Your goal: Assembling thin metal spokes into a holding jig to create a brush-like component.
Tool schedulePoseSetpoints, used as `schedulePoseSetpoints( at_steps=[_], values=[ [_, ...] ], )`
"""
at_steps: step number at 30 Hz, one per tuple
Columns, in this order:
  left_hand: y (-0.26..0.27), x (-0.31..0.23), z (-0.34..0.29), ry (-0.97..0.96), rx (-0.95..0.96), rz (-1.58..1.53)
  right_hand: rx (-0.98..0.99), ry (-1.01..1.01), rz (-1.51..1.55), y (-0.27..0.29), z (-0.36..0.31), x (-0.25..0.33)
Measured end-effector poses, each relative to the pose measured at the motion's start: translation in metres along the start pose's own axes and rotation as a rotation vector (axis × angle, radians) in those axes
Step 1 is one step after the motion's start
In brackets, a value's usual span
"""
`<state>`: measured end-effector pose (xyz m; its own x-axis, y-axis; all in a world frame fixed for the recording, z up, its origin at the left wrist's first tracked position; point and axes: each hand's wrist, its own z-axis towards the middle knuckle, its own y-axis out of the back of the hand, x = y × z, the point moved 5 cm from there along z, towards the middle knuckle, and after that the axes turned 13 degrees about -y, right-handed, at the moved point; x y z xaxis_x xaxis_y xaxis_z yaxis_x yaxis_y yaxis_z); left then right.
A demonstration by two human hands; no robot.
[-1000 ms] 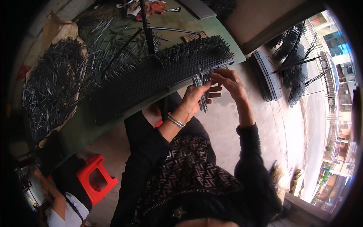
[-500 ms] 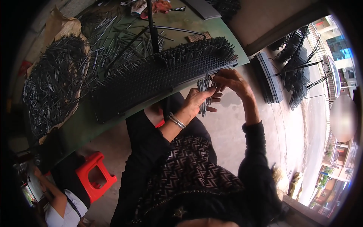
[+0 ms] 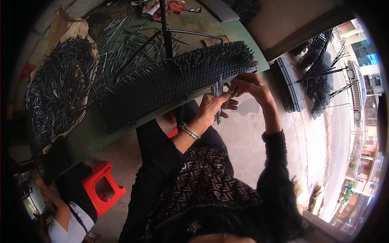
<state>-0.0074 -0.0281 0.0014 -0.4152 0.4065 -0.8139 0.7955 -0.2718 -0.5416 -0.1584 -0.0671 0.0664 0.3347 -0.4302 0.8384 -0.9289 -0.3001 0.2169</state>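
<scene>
My left hand grips a bundle of thin grey rods between thumb and palm, in front of the long black perforated panel. Close beside it, my right hand has its fingers pinched together at the bundle's right side; what lies between them is too small to make out. The panel rests along the table's near edge. Dark rods stand upright in its holes, thickest along the far side, while the near rows of holes are bare.
Loose rods lie scattered over the green table, beside a heaped brown paper sack of more rods. A black metal stand rises behind the panel. Finished-looking panels stand on the floor at right. A red stool and another person are lower left.
Both hands stay together at the bundle. My right hand has shifted very slightly to the right, and the whole view has moved a little.
</scene>
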Motion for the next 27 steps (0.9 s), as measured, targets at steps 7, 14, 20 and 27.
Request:
schedulePoseSetpoints(
  at_steps=[7, 14, 20, 27],
  values=[
    [-0.004, -0.004, 0.002, 0.013, -0.020, -0.057, -0.057, 0.117, 0.019, 0.007, -0.001, 0.003],
    [0.011, 0.017, 0.011, 0.127, -0.051, -0.199, -0.860, 0.460, -0.114, 0.049, -0.004, 0.028],
    [0.013, 0.027, 0.020, 0.118, -0.153, -0.447, -0.975, 0.514, -0.278, 0.049, 0.014, 0.024],
    [0.008, 0.014, 0.012, 0.147, -0.119, -0.459, -1.020, 0.426, -0.315, 0.057, 0.023, 0.022]
  ],
)
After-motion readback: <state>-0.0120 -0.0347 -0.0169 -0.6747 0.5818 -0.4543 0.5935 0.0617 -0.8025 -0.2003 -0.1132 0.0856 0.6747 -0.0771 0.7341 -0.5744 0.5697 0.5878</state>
